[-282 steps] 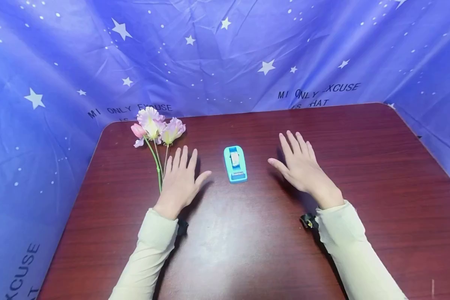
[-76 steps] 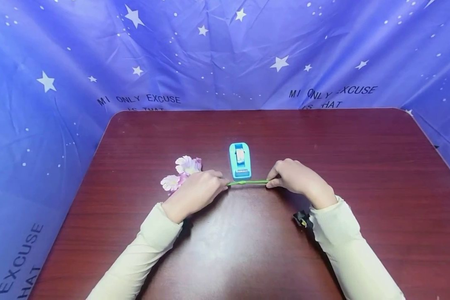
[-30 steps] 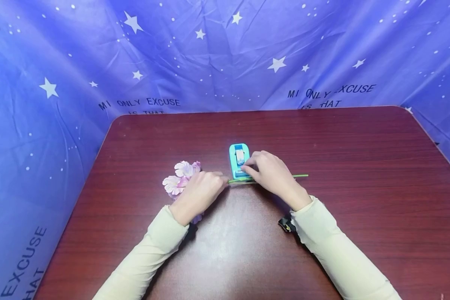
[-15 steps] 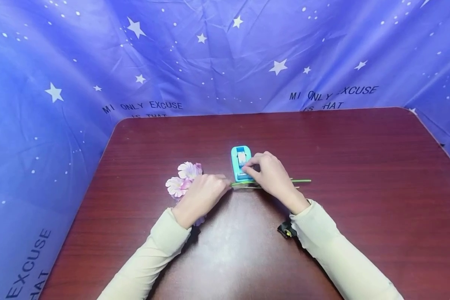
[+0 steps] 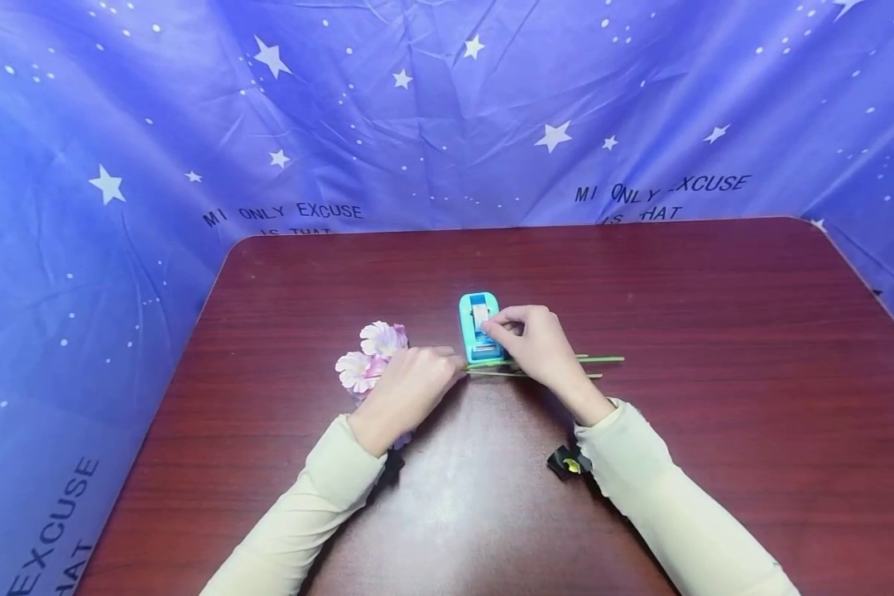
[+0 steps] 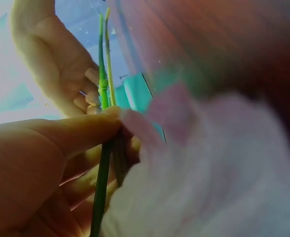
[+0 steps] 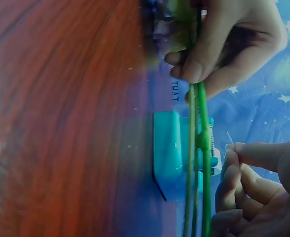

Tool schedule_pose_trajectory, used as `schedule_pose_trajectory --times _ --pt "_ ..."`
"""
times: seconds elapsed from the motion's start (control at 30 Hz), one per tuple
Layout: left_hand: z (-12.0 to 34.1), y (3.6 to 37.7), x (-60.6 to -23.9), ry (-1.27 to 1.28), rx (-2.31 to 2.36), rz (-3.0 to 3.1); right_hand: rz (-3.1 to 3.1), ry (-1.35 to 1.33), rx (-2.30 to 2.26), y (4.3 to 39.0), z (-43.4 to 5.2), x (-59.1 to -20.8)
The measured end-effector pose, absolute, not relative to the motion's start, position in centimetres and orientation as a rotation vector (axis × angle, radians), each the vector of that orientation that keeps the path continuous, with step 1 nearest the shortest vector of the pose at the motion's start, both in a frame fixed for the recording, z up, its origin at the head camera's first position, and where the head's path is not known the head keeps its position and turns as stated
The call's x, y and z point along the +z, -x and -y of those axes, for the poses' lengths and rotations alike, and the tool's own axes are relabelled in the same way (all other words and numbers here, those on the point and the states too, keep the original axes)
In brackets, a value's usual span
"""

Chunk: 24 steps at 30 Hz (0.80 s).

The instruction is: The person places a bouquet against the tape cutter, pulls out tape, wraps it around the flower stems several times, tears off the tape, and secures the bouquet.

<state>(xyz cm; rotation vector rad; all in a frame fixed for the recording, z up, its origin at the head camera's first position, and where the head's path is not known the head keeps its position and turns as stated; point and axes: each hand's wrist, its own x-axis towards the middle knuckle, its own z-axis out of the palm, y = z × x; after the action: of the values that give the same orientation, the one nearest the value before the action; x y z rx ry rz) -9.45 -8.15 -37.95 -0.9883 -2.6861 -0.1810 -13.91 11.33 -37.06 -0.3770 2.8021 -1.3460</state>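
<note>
Flower stems [image 5: 544, 361] lie bunched across the table [image 5: 715, 331], just in front of the tape dispenser [image 5: 478, 328]. The left hand [image 5: 406, 389] pinches the stems close below the blooms, thumb and fingers curled round them, as the left wrist view shows [image 6: 104, 148]. The right hand [image 5: 532, 343] rests over the stems further along, and its thumb and forefinger pinch at the tape [image 5: 481, 315] on top of the dispenser; the right wrist view shows a thin strip [image 7: 228, 139] at the fingertips [image 7: 243, 148], though how firmly it is held I cannot tell.

The stems look thin, light and springy, probably wire in plastic, so they should bend without snapping but may roll or splay apart if the pinch loosens. The best hold seems to be where the left hand has them, near the heads. The blooms [image 5: 372, 356] look soft and easily crushed, better left untouched.

There are several green stems, one with a small knot [image 7: 202, 140], ending in pink and white petals that lie on the table left of the dispenser.
</note>
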Motion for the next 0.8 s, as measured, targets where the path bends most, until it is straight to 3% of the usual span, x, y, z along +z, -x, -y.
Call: schedule_pose_trajectory --times 0.8 --pt "7.5 9.82 -38.51 1.021 -0.025 2.653 -2.703 0.39 -1.333 13.75 -11.65 -37.05"
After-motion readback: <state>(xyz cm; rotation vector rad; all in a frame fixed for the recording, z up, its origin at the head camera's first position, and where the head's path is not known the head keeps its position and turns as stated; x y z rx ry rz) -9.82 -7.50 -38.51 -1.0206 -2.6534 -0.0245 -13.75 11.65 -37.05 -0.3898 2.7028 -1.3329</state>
